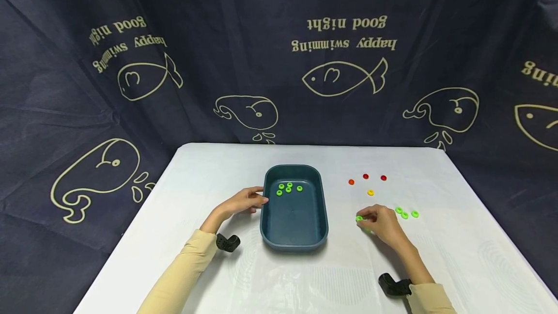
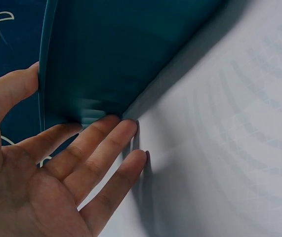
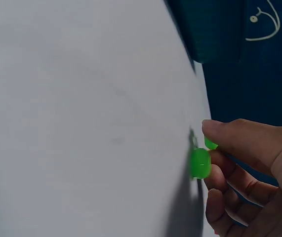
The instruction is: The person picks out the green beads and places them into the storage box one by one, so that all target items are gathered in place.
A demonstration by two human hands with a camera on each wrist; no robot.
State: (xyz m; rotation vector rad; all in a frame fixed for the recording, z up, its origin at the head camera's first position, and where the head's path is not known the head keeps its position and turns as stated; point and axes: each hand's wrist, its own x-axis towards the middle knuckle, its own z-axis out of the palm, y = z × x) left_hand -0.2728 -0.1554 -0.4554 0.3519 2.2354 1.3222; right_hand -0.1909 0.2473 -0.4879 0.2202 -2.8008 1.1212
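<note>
While the blue tray is touched along its left side by the left grip, fingers relaxed and apart, a green ring is pinched to the tray's right by the right grip, thumb and finger clamped on it. Counted up: five green rings are held inside the tray, clustered towards its far end, and three more green rings are spotted on the counter, well right of the tray. One yellow ring, one orange ring and two red rings are laid out right of the tray's far half. By the right wrist view, a second green ring is revealed just beside the pinched one, mostly covered in the head view; whether it is held too cannot be told. By the left wrist view, fingertips are shown below the tray's rim, against its outer wall.
</note>
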